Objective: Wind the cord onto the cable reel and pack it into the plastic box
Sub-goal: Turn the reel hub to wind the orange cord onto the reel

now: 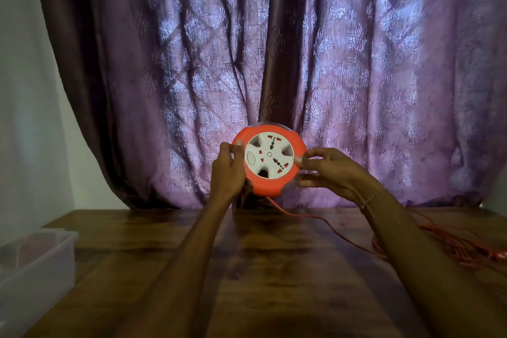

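Holding the round orange plastic cable reel with the white socket face (269,158) up in front of us, above the far edge of the dark wooden table (247,269), we keep the socket face turned toward us. Our left hand (229,167) grips the reel's left rim, thumb on the front and fingers curled behind it. Our right hand (322,169) pinches the right rim between thumb and fingers. With a grip on each side the reel hangs clear of the table, which we judge lets the drum turn freely for winding.

The thin orange cord (337,230) leaves the bottom of the reel, drops to the table and runs away to the right. There it ends in a loose tangled heap (450,244) near the table's right edge. Most of the cord seems to lie unwound, so we judge the winding has barely begun. The heap could snag as it feeds in, so a steady pull looks wise.

The translucent white plastic box (35,263) waits at the left edge of the table, well apart from the reel, open at the top. Packing is not yet done. A purple patterned curtain (274,49) hangs behind the table.
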